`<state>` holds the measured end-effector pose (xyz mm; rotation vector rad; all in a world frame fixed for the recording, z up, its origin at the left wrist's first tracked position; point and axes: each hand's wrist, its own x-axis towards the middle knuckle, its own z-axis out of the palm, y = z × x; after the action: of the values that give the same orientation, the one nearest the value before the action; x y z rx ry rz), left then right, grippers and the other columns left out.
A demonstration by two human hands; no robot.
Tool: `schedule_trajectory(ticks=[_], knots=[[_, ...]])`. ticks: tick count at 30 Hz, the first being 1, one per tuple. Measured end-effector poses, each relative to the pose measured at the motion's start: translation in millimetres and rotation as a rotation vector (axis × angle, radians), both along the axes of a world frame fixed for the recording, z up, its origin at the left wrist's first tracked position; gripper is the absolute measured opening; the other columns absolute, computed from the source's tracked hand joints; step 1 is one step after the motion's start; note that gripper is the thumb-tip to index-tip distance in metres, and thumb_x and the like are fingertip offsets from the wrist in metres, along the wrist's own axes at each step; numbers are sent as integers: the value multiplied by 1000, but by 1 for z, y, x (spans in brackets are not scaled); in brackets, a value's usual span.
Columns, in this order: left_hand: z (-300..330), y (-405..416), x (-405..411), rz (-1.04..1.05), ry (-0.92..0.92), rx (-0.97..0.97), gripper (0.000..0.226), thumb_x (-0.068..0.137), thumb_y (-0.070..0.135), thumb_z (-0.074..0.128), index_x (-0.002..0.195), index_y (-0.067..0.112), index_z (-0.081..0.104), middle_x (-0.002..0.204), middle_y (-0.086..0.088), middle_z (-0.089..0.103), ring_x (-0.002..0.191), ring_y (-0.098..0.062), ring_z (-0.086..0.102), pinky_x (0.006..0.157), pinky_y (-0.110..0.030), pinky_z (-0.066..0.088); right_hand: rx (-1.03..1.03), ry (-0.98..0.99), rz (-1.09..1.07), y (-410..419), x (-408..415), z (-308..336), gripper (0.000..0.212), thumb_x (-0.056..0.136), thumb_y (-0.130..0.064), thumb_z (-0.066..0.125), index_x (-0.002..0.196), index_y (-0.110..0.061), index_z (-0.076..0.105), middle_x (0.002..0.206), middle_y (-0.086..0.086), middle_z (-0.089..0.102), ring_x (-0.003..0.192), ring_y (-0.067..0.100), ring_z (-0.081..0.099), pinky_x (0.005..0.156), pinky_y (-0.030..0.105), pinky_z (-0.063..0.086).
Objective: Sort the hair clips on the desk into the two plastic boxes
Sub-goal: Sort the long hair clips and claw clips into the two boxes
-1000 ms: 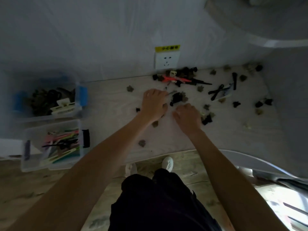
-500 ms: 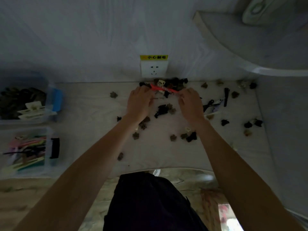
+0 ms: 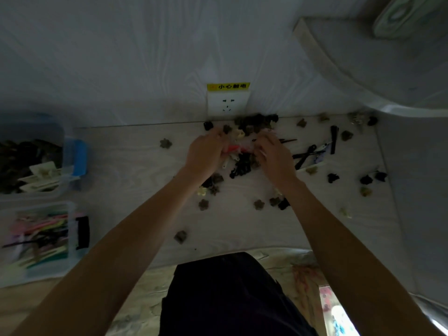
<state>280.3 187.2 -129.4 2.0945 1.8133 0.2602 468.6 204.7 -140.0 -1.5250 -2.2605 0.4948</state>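
Both hands work at the centre of the frame, just below the socket (image 3: 228,103): the left hand (image 3: 206,154) and right hand (image 3: 272,154) have their fingers curled into a heap of clips (image 3: 242,163), and a red clip (image 3: 234,149) lies between them, though blur hides which hand, if either, actually pinches it. These clips look light, stiff and small (easy to flick away), so I judge a pinch across the body, or along the shank of the long ones, holds best; the claw kinds may snag one another. More clips are scattered over the desk (image 3: 126,166) to the right and below. At the left edge sit two clear boxes: the upper box (image 3: 70,151) holds dark claw clips, the lower box (image 3: 71,226) long coloured ones.
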Motion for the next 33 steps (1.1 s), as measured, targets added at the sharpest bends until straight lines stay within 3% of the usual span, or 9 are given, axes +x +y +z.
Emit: schedule_trajectory(ticks=[3, 7, 10, 17, 23, 29, 33], knots=[[-2, -8, -12, -12, -33, -18, 22, 84, 23, 62, 101, 10, 58, 102, -10, 59, 77, -30, 59, 67, -34, 42, 48, -21, -104, 5, 19, 4, 16, 89, -7, 54, 102, -3, 61, 108, 19, 61, 88, 30, 60, 72, 33, 51], [0, -16, -18, 19, -74, -37, 31, 84, 23, 63, 110, 12, 53, 101, -7, 59, 82, -23, 58, 67, -29, 39, -78, -227, -95, 16, 43, -3, 16, 88, -9, 54, 97, 1, 62, 112, 24, 60, 98, 39, 57, 84, 44, 46], [0, -20, -17, 67, -119, -62, 32, 85, 24, 62, 112, 11, 53, 105, -9, 55, 76, -19, 53, 65, -27, 38, -145, -257, -103, 16, 40, -5, 12, 86, -3, 53, 93, 1, 61, 106, 23, 61, 96, 37, 55, 80, 40, 43], [-3, -26, -16, 126, -77, -159, 32, 93, 21, 51, 118, 2, 50, 116, -19, 46, 86, -32, 56, 72, -35, 44, -130, -332, -174, 12, 26, -1, 16, 87, -5, 48, 98, -1, 60, 100, 23, 60, 92, 35, 55, 76, 40, 39], [9, -23, -28, 147, -17, -83, 24, 93, 23, 46, 109, 5, 51, 83, -13, 63, 71, -31, 58, 58, -32, 37, -191, -319, -155, 17, 26, 2, 21, 91, -11, 47, 109, -3, 55, 104, 21, 60, 93, 33, 56, 76, 38, 40], [14, -20, -33, 49, -57, -38, 30, 94, 20, 46, 122, 11, 52, 107, -10, 63, 88, -27, 60, 72, -34, 44, -200, -415, -18, 21, 24, 3, 21, 94, -11, 44, 107, 0, 56, 105, 24, 58, 96, 34, 54, 74, 38, 40], [16, -10, -24, -25, -92, -43, 29, 93, 23, 50, 121, 14, 51, 99, -6, 64, 78, -20, 59, 70, -33, 49, -202, -393, -5, 22, 27, 5, 23, 93, 1, 40, 111, 3, 54, 105, 26, 56, 93, 35, 54, 71, 38, 40]])
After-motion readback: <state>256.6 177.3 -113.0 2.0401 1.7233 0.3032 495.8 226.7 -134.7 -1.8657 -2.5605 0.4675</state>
